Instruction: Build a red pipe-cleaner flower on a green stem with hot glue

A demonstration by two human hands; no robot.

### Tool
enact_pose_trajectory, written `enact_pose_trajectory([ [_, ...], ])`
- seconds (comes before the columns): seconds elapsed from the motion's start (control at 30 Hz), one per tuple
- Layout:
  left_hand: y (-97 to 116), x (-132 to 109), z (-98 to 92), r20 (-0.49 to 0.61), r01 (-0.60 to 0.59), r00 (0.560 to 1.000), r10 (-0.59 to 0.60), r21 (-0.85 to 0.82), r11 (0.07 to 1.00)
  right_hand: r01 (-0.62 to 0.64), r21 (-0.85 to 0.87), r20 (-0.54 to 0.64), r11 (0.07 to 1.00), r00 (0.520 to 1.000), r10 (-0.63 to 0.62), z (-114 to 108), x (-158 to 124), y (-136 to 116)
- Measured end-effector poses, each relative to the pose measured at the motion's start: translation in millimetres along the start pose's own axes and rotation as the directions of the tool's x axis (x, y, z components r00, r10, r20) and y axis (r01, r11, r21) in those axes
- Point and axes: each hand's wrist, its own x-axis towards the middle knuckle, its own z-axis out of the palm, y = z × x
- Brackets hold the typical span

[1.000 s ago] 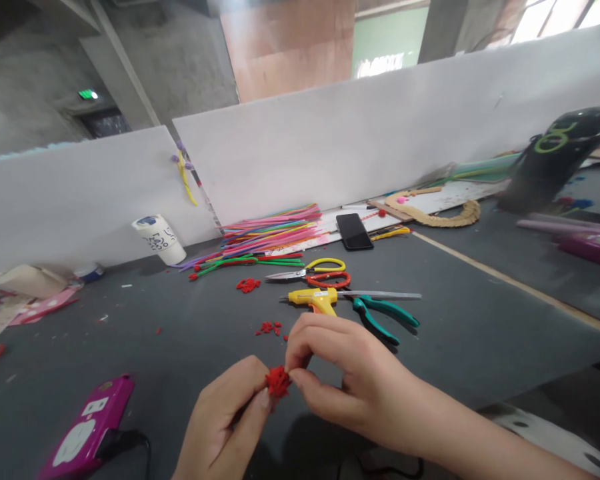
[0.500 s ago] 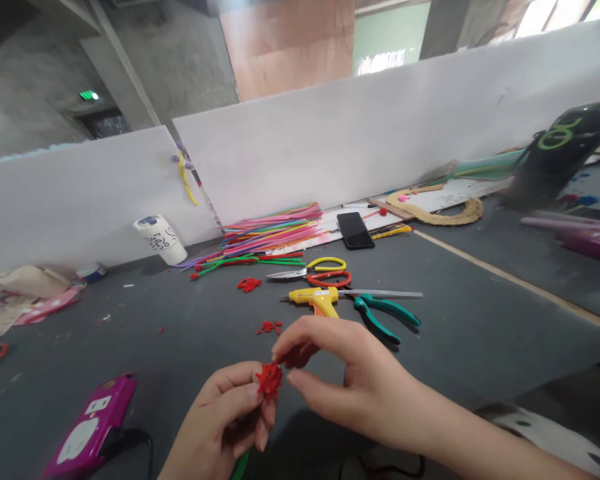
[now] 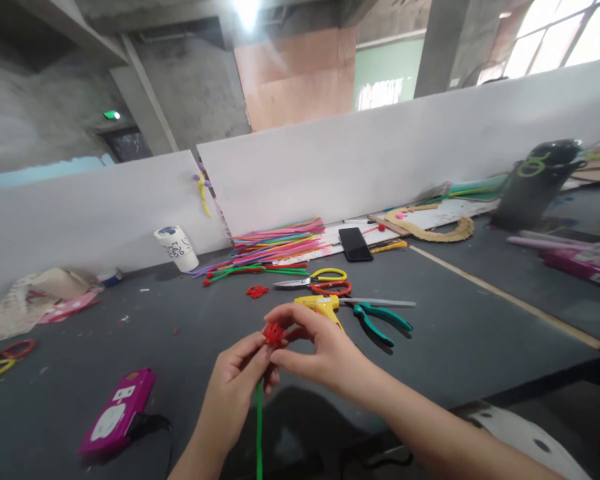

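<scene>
A small red pipe-cleaner flower (image 3: 274,335) on a long green stem (image 3: 259,427) is held up in front of me over the table. My left hand (image 3: 240,373) pinches it just below the red head, and the stem hangs down from those fingers. My right hand (image 3: 320,340) curves around the head from the right, index finger at its top and thumb at its lower side. Just beyond the hands lies a yellow glue gun (image 3: 320,304), partly covered by my right hand. Red pipe-cleaner pieces (image 3: 257,291) sit in a little heap behind the flower.
Scissors (image 3: 325,280) and green-handled pliers (image 3: 380,320) lie past my right hand. A bundle of pipe cleaners (image 3: 280,240), a phone (image 3: 355,244) and a white cup (image 3: 177,248) line the partition. A purple device (image 3: 120,410) is at left; a black bottle (image 3: 535,187) leans at right.
Both hands have moved up in view with the flower, and the view has tilted upward. My right fingers have closed in around the red head. More of the green stem shows.
</scene>
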Motion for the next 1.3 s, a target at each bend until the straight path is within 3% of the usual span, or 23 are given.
enact_pose_trajectory([
  [0.1,7.3,5.5,-3.1,-0.061,-0.162,0.984,0.166,0.069,0.984,0.065,-0.013,-0.059,0.998,0.996,-0.065,6.9,4.9,-9.1],
  [0.2,12.2,9.8,-3.8,-0.115,-0.303,0.940,0.323,0.158,0.940,0.147,-0.066,-0.157,0.987,0.975,-0.155,6.4,9.6,-18.4],
  [0.33,8.5,5.0,-0.8,-0.160,-0.399,0.876,0.455,0.290,0.870,0.199,-0.146,-0.227,0.969,0.947,-0.228,-0.9,6.7,-21.3],
  [0.47,-4.4,-4.2,-1.3,-0.119,-0.412,0.860,0.496,0.411,0.813,0.153,-0.137,-0.253,0.979,0.950,-0.184,-3.2,0.0,-6.1],
  [0.6,-14.6,-7.4,-6.5,-0.048,-0.423,0.858,0.511,0.497,0.757,0.089,-0.054,-0.187,0.995,0.977,-0.097,-0.8,0.0,6.9],
  [0.77,-13.7,-9.7,-8.2,-0.007,-0.457,0.829,0.559,0.566,0.686,0.091,0.047,-0.103,0.995,0.991,-0.086,2.6,-6.2,0.6],
  [0.93,-4.5,-22.0,-5.2,-0.030,-0.486,0.775,0.631,0.610,0.626,0.110,0.036,-0.083,0.993,0.991,-0.107,13.7,-17.0,-7.8],
  [1.0,0.2,-28.2,-1.6,-0.063,-0.467,0.785,0.617,0.595,0.655,0.108,0.018,-0.102,0.994,0.989,-0.105,17.5,-18.3,-8.0],
  [1.03,3.0,-30.4,0.5,-0.115,-0.428,0.812,0.573,0.551,0.717,0.103,0.013,-0.109,0.995,0.989,-0.101,18.7,-18.2,-7.5],
  [1.07,6.1,-31.6,2.6,-0.196,-0.340,0.859,0.474,0.473,0.813,0.094,0.013,-0.111,0.995,0.989,-0.092,19.4,-17.7,-6.6],
  [1.13,13.0,-30.0,5.3,-0.358,-0.200,0.900,0.249,0.169,0.965,0.059,0.020,-0.100,0.998,0.993,-0.057,20.4,-15.8,-3.4],
  [1.2,19.7,-24.0,4.8,-0.386,-0.165,0.918,0.090,-0.165,0.972,0.008,0.027,-0.046,1.000,0.999,-0.007,22.6,-13.4,1.0],
  [1.3,26.7,-13.5,-1.8,-0.353,-0.129,0.936,-0.015,-0.379,0.916,-0.048,0.016,0.073,0.999,0.996,0.047,29.8,-10.9,7.2],
])
